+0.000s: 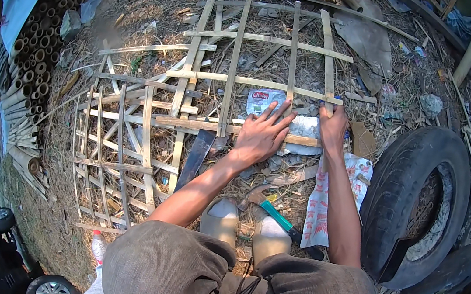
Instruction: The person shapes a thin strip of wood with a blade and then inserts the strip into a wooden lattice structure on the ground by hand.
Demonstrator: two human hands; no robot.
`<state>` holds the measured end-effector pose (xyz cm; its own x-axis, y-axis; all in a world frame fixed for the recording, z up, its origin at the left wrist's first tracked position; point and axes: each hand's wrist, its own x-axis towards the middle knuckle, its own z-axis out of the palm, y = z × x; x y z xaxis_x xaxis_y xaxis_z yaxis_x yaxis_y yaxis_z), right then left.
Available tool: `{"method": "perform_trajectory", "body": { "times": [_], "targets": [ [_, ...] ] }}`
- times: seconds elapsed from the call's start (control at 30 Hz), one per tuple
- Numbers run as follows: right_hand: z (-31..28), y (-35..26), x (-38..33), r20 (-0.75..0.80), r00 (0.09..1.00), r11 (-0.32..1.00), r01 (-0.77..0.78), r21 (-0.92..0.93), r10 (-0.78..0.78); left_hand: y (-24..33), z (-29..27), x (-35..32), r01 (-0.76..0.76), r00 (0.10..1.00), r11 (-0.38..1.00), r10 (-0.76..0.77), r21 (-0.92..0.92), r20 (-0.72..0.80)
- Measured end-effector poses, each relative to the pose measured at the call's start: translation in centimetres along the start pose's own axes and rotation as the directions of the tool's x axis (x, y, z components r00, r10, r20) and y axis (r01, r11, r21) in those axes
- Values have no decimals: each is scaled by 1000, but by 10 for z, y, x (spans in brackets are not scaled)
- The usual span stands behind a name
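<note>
A lattice frame of split bamboo slats (269, 40) lies on the ground in front of me. My left hand (262, 133) rests with fingers spread across the near crosswise slat (196, 124) and the lower end of an upright slat. At the frame's right side, my right hand (332, 125) has its fingers closed round the lower end of the right upright slat (328, 69); part of that end is hidden. Between my hands lies white packaging (310, 128). A hammer (277, 214) with a green handle lies by my shoes.
More bamboo lattices (117, 153) are piled at the left. A dark flat blade (195, 159) lies beside my left forearm, printed paper (331, 205) under my right. A large tyre (390, 202) stands at the right, with bamboo poles (38, 48) stacked far left.
</note>
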<state>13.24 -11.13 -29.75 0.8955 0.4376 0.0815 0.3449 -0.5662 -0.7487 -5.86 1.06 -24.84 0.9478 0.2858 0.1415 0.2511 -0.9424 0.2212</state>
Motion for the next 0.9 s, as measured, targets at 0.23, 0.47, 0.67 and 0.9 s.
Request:
{"method": "perform_trajectory", "body": {
  "times": [0.23,0.47,0.67,0.9],
  "targets": [
    [1,12,7,39,998,997,-54,-53,57,-5,3,4,48,996,976,-30,-210,86],
    [-2,12,9,65,996,998,-66,-24,68,-18,-5,11,59,972,959,9,-276,237],
    [-2,12,8,34,999,998,-40,-41,41,-11,-8,7,97,971,962,-35,-255,238],
    [-2,5,5,-2,1000,998,-4,-60,4,-6,-14,5,72,985,961,-26,-265,172]
  ]
}}
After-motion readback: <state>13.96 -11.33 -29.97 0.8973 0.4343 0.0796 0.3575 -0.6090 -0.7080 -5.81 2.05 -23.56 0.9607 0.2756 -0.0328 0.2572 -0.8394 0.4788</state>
